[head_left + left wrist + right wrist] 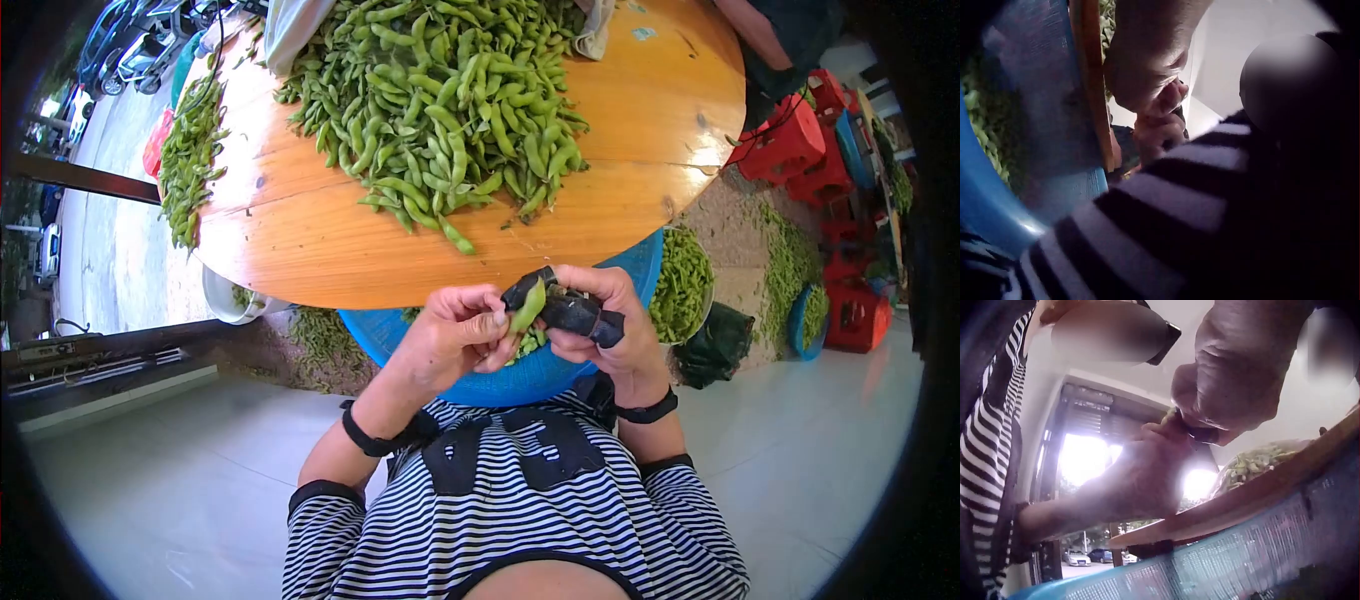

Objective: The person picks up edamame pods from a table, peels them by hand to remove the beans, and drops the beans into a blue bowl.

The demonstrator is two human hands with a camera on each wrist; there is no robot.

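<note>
Over a blue mesh basket (520, 385), both hands meet at a green soybean pod (528, 308). My left hand (445, 335) pinches the pod between thumb and fingers. Black coverings wrap the thumb and a finger of my right hand (615, 315), which pinches the pod's upper end from the other side. The pod also shows as a small green bit between the hands (1170, 417) in the right wrist view. Pale green beans (530, 345) lie in the basket below the fingers. In the left wrist view, the hands are dark and the pod is hidden.
A large heap of pods (440, 110) covers much of the wooden table (330, 265) ahead. More pods lie along its left edge. A bowl of pods (682, 285), a dark bag (715, 345) and red stools (858, 315) stand to the right. Empty husks (325, 345) litter the floor.
</note>
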